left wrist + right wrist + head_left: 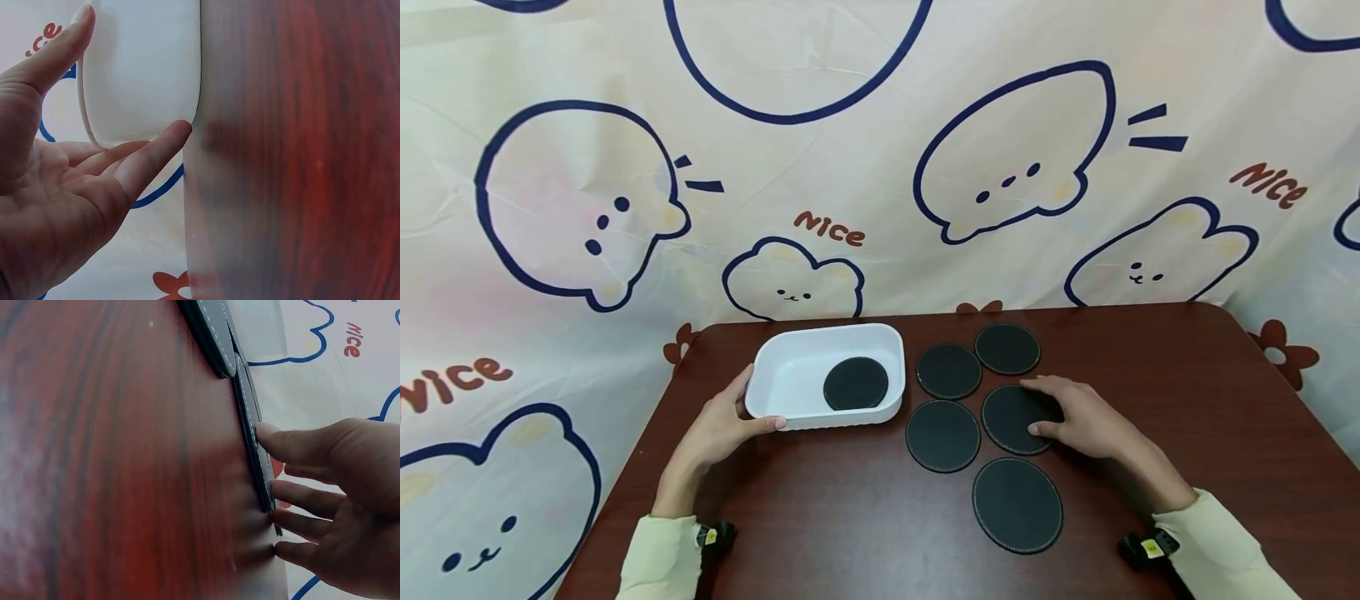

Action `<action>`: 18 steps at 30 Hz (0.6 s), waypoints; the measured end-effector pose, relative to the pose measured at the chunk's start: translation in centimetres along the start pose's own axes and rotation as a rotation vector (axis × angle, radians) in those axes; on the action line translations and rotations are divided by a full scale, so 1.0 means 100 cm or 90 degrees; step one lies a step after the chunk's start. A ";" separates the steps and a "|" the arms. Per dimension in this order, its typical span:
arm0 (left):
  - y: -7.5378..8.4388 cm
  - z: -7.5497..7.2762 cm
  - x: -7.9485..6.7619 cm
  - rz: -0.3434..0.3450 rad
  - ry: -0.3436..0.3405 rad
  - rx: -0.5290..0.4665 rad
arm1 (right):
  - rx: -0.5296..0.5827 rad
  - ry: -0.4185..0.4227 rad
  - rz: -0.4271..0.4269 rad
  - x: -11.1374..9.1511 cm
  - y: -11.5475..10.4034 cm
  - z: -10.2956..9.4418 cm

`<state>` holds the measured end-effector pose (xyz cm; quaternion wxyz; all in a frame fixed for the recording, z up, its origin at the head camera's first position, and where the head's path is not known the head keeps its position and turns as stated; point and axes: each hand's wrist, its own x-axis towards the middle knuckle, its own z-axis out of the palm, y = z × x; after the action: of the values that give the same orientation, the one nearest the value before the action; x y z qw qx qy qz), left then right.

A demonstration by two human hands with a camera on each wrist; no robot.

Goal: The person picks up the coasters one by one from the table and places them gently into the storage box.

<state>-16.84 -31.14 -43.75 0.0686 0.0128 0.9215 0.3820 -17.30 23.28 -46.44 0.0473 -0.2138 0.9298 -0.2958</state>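
Note:
A white rectangular tray (805, 421) sits at the back left of the table, with one round black coaster (856, 383) lying inside it. My left hand (721, 423) holds the tray's left end, thumb at the front corner and fingers along the left side. In the left wrist view, the hand (81, 187) spans the tray's end wall (144, 75). My right hand (1086, 417) reaches over a black stitched coaster (1011, 421), covering its right part. The right wrist view shows the right thumb (300, 445) touching that coaster and the other fingers extended around its edge.
Several more coasters lie around that one: two behind, one at the left (943, 436) and one in front (1017, 505). The brown wooden table (835, 517) meets a cartoon-printed cloth (895, 275) at its back edge. Both wrists wear small black devices.

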 end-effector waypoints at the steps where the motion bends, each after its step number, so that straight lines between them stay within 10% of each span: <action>1: 0.000 0.000 0.000 0.000 0.000 0.000 | -0.002 0.005 -0.005 0.000 0.000 0.000; 18: 0.000 0.000 -0.002 -0.014 0.001 0.010 | 0.056 0.046 0.019 0.002 -0.005 0.003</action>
<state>-16.65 -31.17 -43.68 0.0717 0.0029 0.9245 0.3743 -17.20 22.66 -46.35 0.0274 -0.1870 0.9200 -0.3433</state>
